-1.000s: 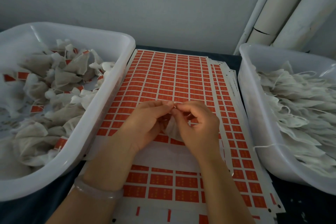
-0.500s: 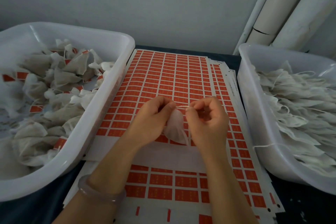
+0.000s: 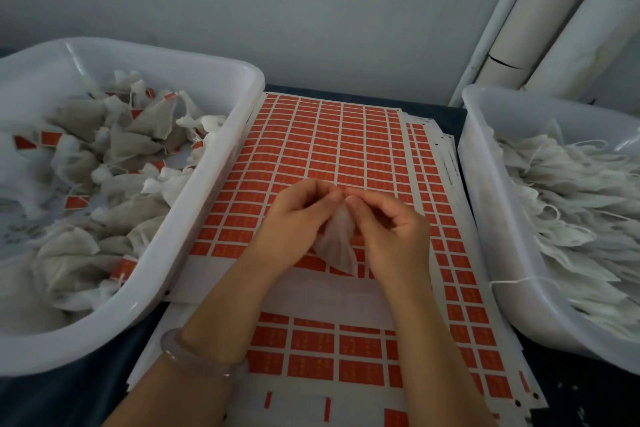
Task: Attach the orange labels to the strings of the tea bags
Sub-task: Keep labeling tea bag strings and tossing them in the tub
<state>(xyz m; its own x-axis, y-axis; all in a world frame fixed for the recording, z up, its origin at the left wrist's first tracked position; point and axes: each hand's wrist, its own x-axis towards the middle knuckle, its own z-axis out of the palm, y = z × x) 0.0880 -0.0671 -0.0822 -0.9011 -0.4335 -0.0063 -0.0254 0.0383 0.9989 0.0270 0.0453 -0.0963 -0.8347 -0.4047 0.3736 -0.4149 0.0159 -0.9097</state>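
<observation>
1. The left hand [image 3: 298,222] and the right hand [image 3: 391,229] were together. Their fingertips met and pinched the top of one tea bag [image 3: 337,246], which hung between them above the label sheet [image 3: 329,149] on the counter [image 3: 69,402].
2. The string and any label inside the pinch were too small to see. I judged that a label was being closed round the string.
3. To do it well, keep the string in the middle of the fold, match the label edges, and press firmly before letting go.

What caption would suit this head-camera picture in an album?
Left hand and right hand hold a tea bag over the label sheet, between the left bin and right bin.
</observation>
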